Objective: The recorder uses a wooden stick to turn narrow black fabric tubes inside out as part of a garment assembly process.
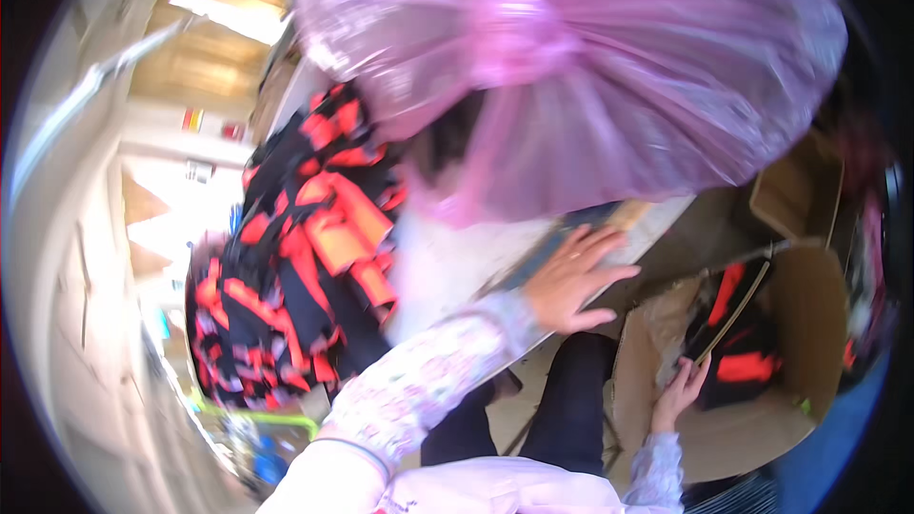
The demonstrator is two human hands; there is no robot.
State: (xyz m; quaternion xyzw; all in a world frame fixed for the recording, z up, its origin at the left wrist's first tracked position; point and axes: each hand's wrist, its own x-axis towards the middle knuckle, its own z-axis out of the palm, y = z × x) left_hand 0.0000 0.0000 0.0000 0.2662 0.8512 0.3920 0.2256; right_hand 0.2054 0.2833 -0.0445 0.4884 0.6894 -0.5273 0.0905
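My left hand (576,281) reaches out over the edge of the work table (447,262), fingers spread and nothing held in them. Down to the right, my right hand (678,392) is inside an open cardboard box (804,309). Its fingers close on the lower end of a thin tan strip (735,312), whose kind I cannot make out. Black and orange-red fabric pieces (747,366) lie in the box around the strip. A large, knotted pink plastic bag (628,86) bulges over the far side of the table, beyond my left hand.
A tall heap of black and orange-red fabric pieces (295,266) stands left of the table. Another cardboard box (800,186) is behind the open one. My legs (571,395) are below the table edge. Something blue (271,462) lies at the lower left, beside a green rim.
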